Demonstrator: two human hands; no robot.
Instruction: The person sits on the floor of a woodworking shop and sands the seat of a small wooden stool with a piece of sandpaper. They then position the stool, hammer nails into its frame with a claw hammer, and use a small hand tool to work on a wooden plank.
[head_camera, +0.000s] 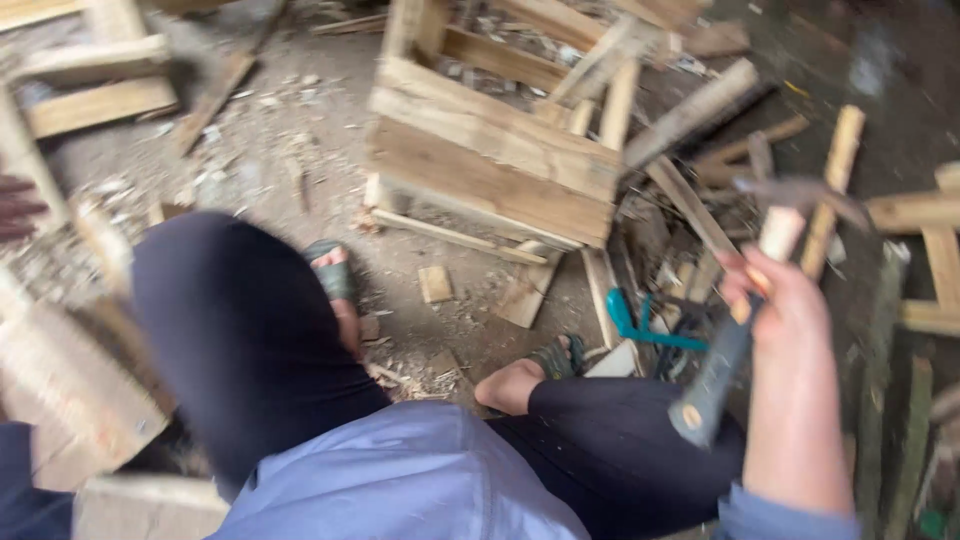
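A slatted wooden crate (490, 150) stands on the dirt floor (290, 150). Near its lower right corner lies a teal tool (640, 325); loose wooden slats (835, 170) lie scattered to its right.

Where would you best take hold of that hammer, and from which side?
Best on the dark handle, near its lower end, much as the right hand grips it now. The handle is long and slim, so fingers wrap round it from the side. The blurred head sits at the far top end, so a low grip likely gives the most swing.
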